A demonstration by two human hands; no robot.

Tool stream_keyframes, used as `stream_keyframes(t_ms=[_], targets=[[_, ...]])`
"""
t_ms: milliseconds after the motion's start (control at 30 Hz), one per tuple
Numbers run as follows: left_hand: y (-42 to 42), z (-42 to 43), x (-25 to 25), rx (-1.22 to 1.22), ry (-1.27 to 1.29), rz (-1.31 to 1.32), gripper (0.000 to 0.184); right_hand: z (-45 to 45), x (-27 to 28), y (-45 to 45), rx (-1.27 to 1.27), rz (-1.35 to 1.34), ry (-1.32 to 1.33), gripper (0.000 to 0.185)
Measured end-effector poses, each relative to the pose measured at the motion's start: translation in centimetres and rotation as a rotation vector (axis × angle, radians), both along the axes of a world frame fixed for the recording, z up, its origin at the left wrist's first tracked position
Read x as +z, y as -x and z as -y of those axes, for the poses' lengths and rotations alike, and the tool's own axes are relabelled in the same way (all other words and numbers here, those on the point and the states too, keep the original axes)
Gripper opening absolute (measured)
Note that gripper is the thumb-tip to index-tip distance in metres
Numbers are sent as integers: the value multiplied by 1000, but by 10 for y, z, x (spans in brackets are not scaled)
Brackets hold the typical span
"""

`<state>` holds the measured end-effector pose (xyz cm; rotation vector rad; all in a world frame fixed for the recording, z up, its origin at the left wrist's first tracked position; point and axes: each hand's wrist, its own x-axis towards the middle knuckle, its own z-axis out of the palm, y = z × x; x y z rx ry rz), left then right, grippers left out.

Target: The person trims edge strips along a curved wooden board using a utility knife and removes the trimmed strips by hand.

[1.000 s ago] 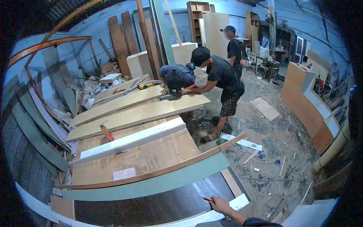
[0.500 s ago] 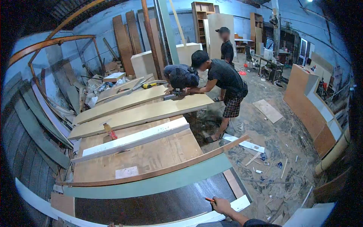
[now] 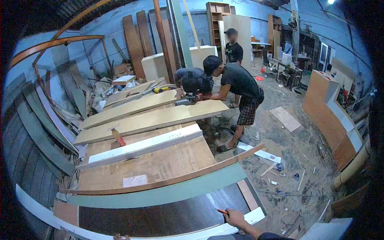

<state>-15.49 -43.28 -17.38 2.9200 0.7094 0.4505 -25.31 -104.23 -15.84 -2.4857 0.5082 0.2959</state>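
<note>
My right hand (image 3: 235,218) is closed around a red-orange pencil (image 3: 220,211), whose dark tip points left over the dark brown panel (image 3: 148,221). The hand rests by the right end of the white edge strip (image 3: 254,216) along the panel's near side. Only a small part of my left hand (image 3: 121,237) shows at the bottom edge of the view, by the same strip; most of it is cut off. Across the panel's far side lies a pale green strip (image 3: 160,193).
Beyond are a long brown wood strip (image 3: 168,182), a white board (image 3: 148,146), a bottle (image 3: 118,137) and pale yellow boards (image 3: 152,122). Two people (image 3: 242,84) bend over a tool there; another person (image 3: 234,50) stands behind. Scraps (image 3: 274,183) litter the floor at right.
The view has shifted slightly. More of my left hand shows at the bottom edge. My right hand keeps the pencil in nearly the same place. The standing person at the back has turned.
</note>
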Motion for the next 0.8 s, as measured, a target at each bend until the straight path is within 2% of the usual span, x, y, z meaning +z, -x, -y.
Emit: stream_keyframes(t_ms=[400, 500, 700, 800], targets=[[-1, 9, 17, 18, -17, -66, 58, 0, 0, -1, 6, 2, -1, 32], [0, 4, 7, -42, -57, 34, 58, -1, 4, -1, -1, -9, 0, 33], [-3, 0, -2, 3, -85, 8, 57, -1, 10, -2, 4, -20, 6, 32], [-3, -3, 7, -39, 20, -58, 59, -1, 5, -3, 3, -41, 6, 33]])
